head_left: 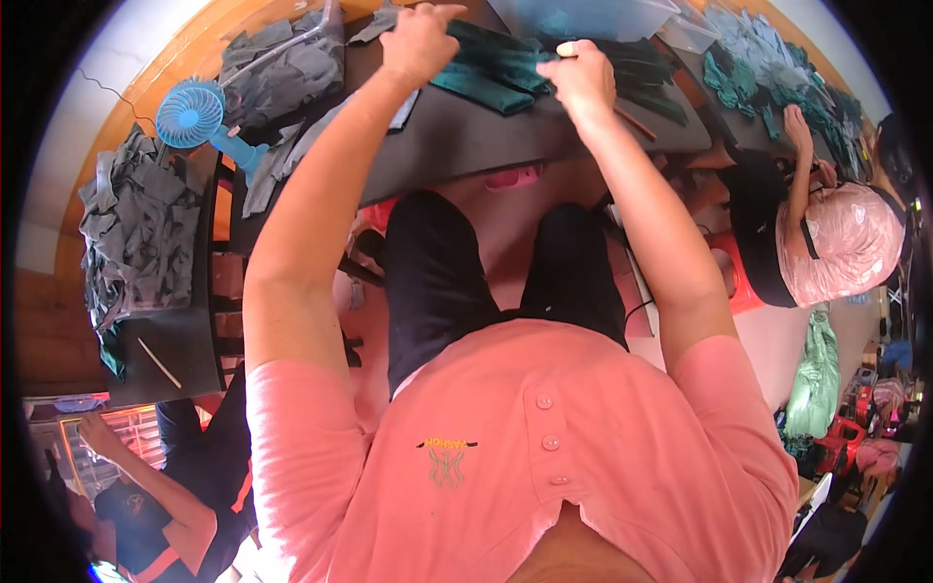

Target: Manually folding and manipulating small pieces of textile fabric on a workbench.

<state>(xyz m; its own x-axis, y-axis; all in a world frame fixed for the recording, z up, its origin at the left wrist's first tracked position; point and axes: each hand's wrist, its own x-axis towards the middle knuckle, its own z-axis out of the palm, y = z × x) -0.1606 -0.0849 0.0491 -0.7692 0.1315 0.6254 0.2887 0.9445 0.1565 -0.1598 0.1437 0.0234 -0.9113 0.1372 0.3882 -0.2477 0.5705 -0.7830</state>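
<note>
A strip of dark green velvet fabric (491,70) lies folded on the dark table in front of me, stretched between my two hands. My left hand (420,44) is at its left end, fingers bent against the cloth and one finger pointing right. At the right end, my right hand (585,80) pinches the fabric's edge; a small yellow patch shows at a fingertip. More dark green velvet pieces (646,83) lie beyond my right wrist. Beside that wrist is a thin brown stick (635,123).
Grey cloth piles (146,228) lie at the left, near a blue fan (191,115). A clear plastic bin (583,17) stands at the far edge. Co-workers sit at both sides, one by teal fabric (743,83) at right. The table edge (466,167) runs above my knees.
</note>
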